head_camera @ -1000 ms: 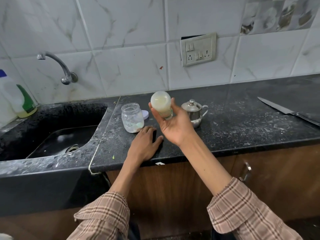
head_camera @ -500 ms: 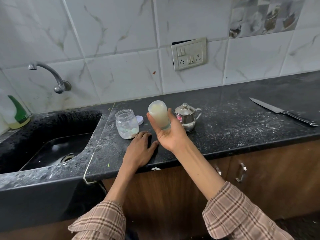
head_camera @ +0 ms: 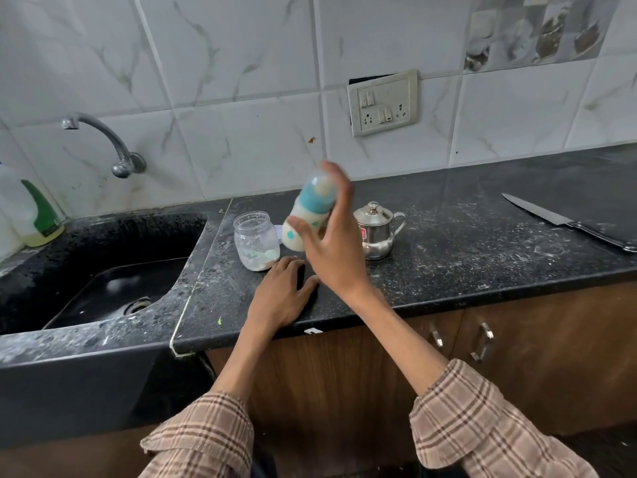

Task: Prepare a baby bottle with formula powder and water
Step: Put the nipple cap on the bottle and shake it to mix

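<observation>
- Above the black countertop (head_camera: pixel 448 236), your right hand (head_camera: pixel 331 250) grips the baby bottle (head_camera: pixel 310 215), fingers wrapped round its body; bottle tilted, capped end up and away from you, motion-blurred.
- Bottle holds pale milky liquid, teal collar under a clear cap.
- Left hand (head_camera: pixel 279 294) lies flat on the counter, fingers spread, holding nothing.
- Open clear jar (head_camera: pixel 255 240) with white powder at the bottom stands just left of the bottle, near the left fingertips.
- Small steel pot (head_camera: pixel 375 231), lid on, sits just right of your right hand.
- Knife (head_camera: pixel 565 220) lies far right; sink (head_camera: pixel 103 270) at left.
</observation>
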